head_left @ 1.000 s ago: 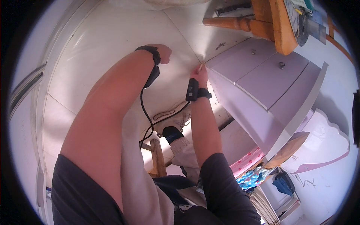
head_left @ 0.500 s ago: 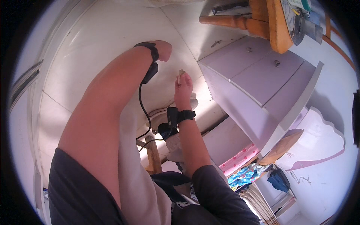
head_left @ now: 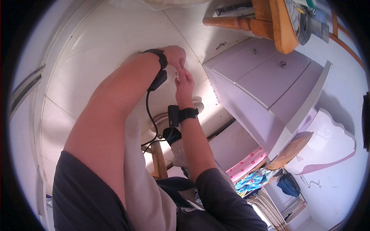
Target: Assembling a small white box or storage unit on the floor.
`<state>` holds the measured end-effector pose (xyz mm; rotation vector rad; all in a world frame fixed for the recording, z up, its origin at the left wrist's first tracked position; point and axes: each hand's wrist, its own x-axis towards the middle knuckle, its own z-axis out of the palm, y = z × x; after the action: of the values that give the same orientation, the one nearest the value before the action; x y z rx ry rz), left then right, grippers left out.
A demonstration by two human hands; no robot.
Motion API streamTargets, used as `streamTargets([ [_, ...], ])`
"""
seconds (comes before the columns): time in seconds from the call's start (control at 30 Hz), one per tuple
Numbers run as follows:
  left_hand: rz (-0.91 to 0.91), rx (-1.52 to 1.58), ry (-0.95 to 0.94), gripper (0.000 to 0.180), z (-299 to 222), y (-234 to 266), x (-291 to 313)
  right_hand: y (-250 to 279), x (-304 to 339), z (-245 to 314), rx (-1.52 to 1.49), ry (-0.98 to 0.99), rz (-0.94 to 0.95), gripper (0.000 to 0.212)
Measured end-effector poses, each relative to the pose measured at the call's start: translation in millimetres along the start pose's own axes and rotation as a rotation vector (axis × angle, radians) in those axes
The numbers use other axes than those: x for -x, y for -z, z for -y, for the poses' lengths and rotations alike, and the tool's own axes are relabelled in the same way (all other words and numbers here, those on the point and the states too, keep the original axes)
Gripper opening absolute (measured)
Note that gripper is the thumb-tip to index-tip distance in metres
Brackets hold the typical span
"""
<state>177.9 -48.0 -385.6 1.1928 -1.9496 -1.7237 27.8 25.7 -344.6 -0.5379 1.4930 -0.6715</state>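
Your right hand (head_left: 185, 87) pinches a pale scrap (head_left: 178, 76); I can't tell your left hand's (head_left: 175, 55) finger grip. The lilac cabinet (head_left: 266, 82) is closed.

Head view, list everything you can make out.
Small piece: one, pale, upper middle
Cabinet: one, lilac, right of middle
Knobs: two, silvery, on the cabinet
Wooden furniture: one, orange-brown, upper right
Wooden leg: one, brown, lower middle
Heart-patterned cloth: one, pink, lower right
Patterned cloth: one, blue, lower right
Scalloped panel: one, white, far right
Floor tiles: several, whitish, upper left
Cables: two, black, near middle
Wrist devices: two, black, one per wrist
Sleeves: two, dark grey, lower edge
Left hand: one, bare, upper middle
Right hand: one, bare, holding small piece
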Motion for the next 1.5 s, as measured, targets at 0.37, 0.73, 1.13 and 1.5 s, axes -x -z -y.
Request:
streamTargets([
  [0.37, -0.085, 0.054, 0.137, 0.019, -10, 3, -2, 3, -2, 5, -0.019, 0.034, -0.035, 0.015],
  [0.73, -0.291, 0.053, 0.018, 0.02, -17, -8, -7, 8, 5, 23, -0.135, 0.046, -0.032, 0.015],
  [1.13, -0.179, 0.293, -0.05, 0.019, -32, 1, 0, 14, 18, 33, -0.125, 0.045, 0.005, 0.017],
  [1.5, -0.348, -0.046, -0.132, 0.015, -50, 15, 8, 12, 20, 32, -0.122, 0.007, -0.035, 0.021],
])
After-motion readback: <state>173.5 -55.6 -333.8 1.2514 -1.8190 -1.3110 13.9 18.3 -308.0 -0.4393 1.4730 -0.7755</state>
